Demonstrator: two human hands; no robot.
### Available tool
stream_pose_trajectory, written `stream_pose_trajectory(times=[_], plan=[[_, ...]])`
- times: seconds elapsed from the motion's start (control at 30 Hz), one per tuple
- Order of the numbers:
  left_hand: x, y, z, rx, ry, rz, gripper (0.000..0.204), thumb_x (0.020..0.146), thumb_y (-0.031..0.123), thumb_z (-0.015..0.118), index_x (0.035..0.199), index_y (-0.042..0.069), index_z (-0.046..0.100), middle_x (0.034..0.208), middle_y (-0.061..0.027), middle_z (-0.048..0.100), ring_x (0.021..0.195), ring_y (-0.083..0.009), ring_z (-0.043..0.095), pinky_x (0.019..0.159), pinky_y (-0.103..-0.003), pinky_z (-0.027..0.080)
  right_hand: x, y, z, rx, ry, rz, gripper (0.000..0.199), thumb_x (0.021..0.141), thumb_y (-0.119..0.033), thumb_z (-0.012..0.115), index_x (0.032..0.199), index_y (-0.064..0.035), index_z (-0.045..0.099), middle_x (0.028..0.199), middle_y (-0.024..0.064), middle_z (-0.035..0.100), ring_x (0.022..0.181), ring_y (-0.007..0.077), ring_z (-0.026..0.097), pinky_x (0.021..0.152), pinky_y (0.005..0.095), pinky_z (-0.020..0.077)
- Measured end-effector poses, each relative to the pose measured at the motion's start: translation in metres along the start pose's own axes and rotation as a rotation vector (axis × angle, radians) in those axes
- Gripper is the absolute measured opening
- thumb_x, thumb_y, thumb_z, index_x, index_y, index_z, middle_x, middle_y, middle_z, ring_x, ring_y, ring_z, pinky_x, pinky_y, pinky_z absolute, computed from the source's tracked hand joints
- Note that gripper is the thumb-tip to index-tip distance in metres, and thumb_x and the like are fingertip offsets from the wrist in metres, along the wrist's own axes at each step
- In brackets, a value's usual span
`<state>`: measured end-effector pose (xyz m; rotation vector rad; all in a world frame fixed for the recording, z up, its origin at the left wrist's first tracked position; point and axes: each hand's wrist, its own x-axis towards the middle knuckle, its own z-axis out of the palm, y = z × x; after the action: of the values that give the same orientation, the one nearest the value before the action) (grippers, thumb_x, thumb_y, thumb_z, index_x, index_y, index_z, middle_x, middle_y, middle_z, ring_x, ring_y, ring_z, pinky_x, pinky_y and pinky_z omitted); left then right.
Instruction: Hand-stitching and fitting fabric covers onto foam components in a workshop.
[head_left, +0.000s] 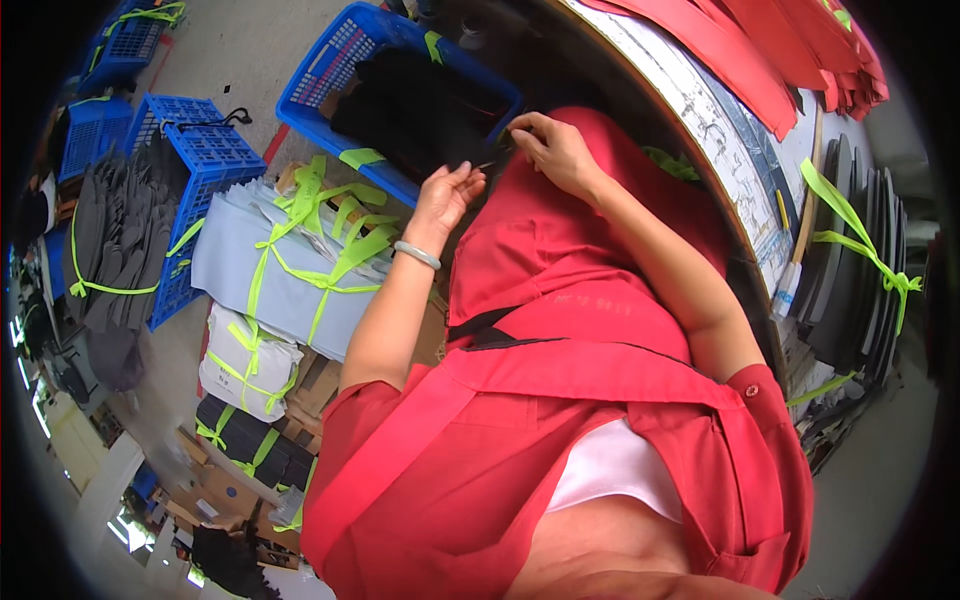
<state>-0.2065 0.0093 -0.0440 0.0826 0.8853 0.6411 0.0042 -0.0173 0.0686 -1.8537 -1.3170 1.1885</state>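
My left hand, with a pale bangle at the wrist, is turned partly palm up over the near rim of a blue plastic basket. Its fingers are curled, and a thin small thing shows at their tips, too small to name. Just to the right, my right hand hangs above my red apron with its fingers bent in a pinch. What it holds, if anything, is hidden. Black soft pieces, perhaps cloth, fill the basket in front of both hands.
A table with red sheets curves along my right. Dark sheets tied with green strips stand beyond it. To my left are a tied light-blue stack, a white bundle and another blue crate beside grey pieces.
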Motion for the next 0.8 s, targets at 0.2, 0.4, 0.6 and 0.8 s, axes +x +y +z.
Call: stream_pose_trajectory(times=[0.2,0.4,0.6,0.8], plan=[[0.069,-0.009,-0.138,0.050,0.301,-0.212,0.037,0.091,0.022,0.064,0.118,0.004,0.046,0.117,-0.0175,0.050,0.111,-0.0410,0.053,0.087,-0.059,0.050,-0.009,-0.006,-0.007,0.050,-0.044,-0.094,0.022,0.092,-0.018,0.058,0.105,-0.0024,0.066,0.088,0.0150,0.068,0.081,0.0228,0.066,0.075,0.0334,0.0516],[0.056,-0.058,-0.189,0.297,0.248,-0.220,0.040,0.092,0.019,0.059,0.128,0.003,0.050,0.121,-0.0159,0.058,0.109,-0.0336,0.058,0.093,-0.046,0.049,-0.040,-0.001,-0.106,-0.365,0.210,-0.472,0.024,0.085,-0.008,0.063,0.109,-0.0072,0.062,0.098,0.0120,0.060,0.085,0.0272,0.062,0.076,0.0357,0.0516],[0.043,-0.037,-0.110,0.358,0.187,-0.130,0.034,0.094,0.012,0.055,0.126,0.001,0.053,0.114,-0.0147,0.061,0.101,-0.0276,0.060,0.089,-0.039,0.051,-0.040,0.077,-0.288,-1.089,0.930,-0.128,0.044,0.081,-0.026,0.069,0.121,-0.0109,0.060,0.122,0.0140,0.059,0.116,0.0304,0.053,0.101,0.0406,0.0413],[0.027,0.007,0.083,0.583,-0.062,0.252,0.032,0.094,0.011,0.059,0.122,-0.003,0.054,0.106,-0.0139,0.062,0.090,-0.0212,0.063,0.079,-0.032,0.055,-0.017,0.082,-0.310,-1.180,0.810,-0.247,0.013,0.076,-0.017,0.065,0.085,-0.0080,0.060,0.083,0.0068,0.063,0.088,0.0258,0.060,0.088,0.0386,0.0459]])
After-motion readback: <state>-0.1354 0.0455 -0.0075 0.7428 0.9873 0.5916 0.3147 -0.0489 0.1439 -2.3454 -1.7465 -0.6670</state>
